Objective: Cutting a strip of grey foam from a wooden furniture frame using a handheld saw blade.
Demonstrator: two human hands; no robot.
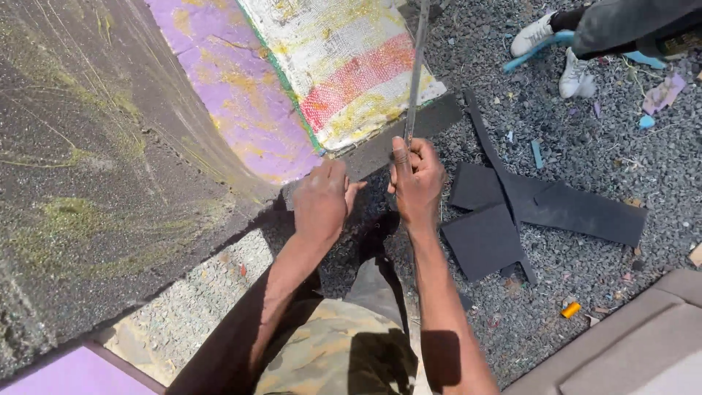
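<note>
Right hand (pixel 415 179) closed in a fist around the lower end of a long thin metal blade (pixel 417 66), thumb laid up along its flat; left hand (pixel 322 201) pressed knuckles-up on the near edge of the dark foam slab (pixel 88 183), fingers curled under, whether gripping anything cannot be told. Blade — narrow, grey, apparently stiff and light — rises from the fist and runs away from the person, its long axis near vertical in the picture with a slight lean to the right, its far end leaving the top of the view. It crosses a woven sack (pixel 344 66), white with a red band, which lies on a purple foam sheet (pixel 234 95). Judged by its thinness, the blade may flex sideways and is best held low, where the fist sits. Outward to the right lie black offcuts (pixel 526 212) on grey gravel (pixel 585 146) — beyond them another person's white shoes (pixel 556 51).
</note>
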